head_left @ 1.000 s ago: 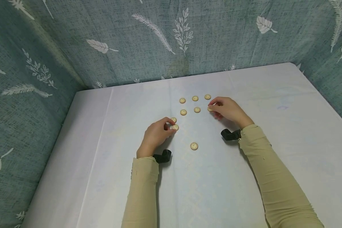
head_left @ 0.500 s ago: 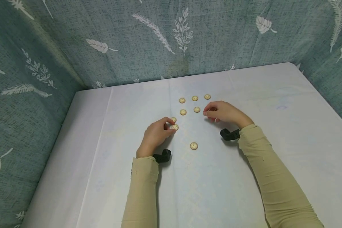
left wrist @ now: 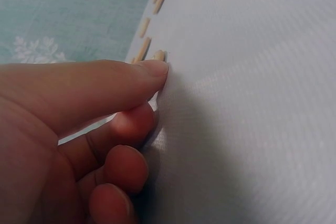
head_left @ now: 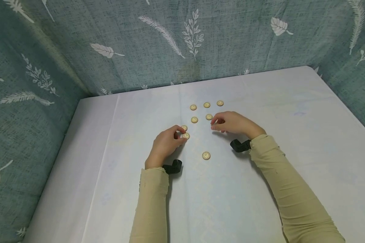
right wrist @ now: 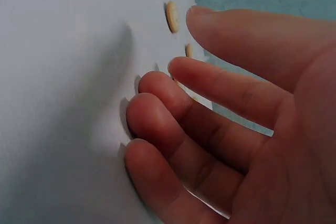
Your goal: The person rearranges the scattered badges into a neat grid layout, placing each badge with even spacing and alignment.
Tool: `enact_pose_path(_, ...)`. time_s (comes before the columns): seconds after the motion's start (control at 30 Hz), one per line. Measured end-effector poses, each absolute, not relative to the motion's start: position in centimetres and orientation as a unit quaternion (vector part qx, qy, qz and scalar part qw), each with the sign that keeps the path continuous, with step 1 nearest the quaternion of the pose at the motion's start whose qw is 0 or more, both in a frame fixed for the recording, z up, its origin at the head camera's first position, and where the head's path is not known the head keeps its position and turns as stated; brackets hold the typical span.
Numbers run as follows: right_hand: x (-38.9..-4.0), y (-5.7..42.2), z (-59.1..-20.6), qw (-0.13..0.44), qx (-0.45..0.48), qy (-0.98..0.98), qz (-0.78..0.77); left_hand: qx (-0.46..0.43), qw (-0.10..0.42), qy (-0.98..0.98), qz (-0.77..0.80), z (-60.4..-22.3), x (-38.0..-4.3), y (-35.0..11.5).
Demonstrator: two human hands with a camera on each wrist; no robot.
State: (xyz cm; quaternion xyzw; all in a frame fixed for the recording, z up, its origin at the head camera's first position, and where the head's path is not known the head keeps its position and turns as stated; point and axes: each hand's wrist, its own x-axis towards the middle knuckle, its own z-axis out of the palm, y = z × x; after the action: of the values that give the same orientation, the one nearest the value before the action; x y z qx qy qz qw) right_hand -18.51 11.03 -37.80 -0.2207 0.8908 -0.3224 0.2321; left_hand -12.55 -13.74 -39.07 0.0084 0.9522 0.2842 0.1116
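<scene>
Several round, cream wooden-looking buttons lie on the white tabletop. My left hand (head_left: pixel 166 144) pinches one button (head_left: pixel 186 136) between thumb and index finger, low at the table. Just behind that sits another button (head_left: pixel 184 128), partly covered by the index finger. In the left wrist view the thumb hides most of what is held. My right hand (head_left: pixel 235 123) hovers beside a second-row button (head_left: pixel 209 117); in the right wrist view its thumb and fingers are apart with nothing between them. A lone button (head_left: pixel 206 155) rests nearer to me, between the hands.
A back row holds a left button (head_left: pixel 193 107), a middle button (head_left: pixel 207 105) and a right button (head_left: pixel 220 103). In front of it lies another button (head_left: pixel 194 119). Green leaf-patterned fabric (head_left: pixel 158 67) rises behind the table (head_left: pixel 124 202).
My right hand has let go of a button at the right of the second row and moved left and nearer; that button is now out of sight. My left hand has kept its place.
</scene>
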Motion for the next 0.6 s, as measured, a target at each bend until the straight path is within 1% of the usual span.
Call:
enact_pose_path(0.23, -18.2, 10.1, -38.0, 0.214, -0.244, 0.897, -0.299, 0.010, 0.109, 0.952, 0.284, -39.1, -12.6, -13.7)
enact_pose_path(0.37, -17.8, 9.5, -38.0, 0.219, -0.264, 0.892, -0.296, 0.005, 0.113, 0.952, 0.284, -39.1, -12.6, -13.7)
enact_pose_path(0.5, -17.5, 9.2, -37.9, 0.224, -0.259, 0.889, -0.303, 0.002, 0.119, 0.952, 0.284, -39.2, -12.7, -13.7)
enact_pose_path(0.6, -17.4, 9.1, -37.9, 0.216, -0.257, 0.893, -0.300, 0.003, 0.115, 0.952, 0.284, -39.1, -12.7, -13.7)
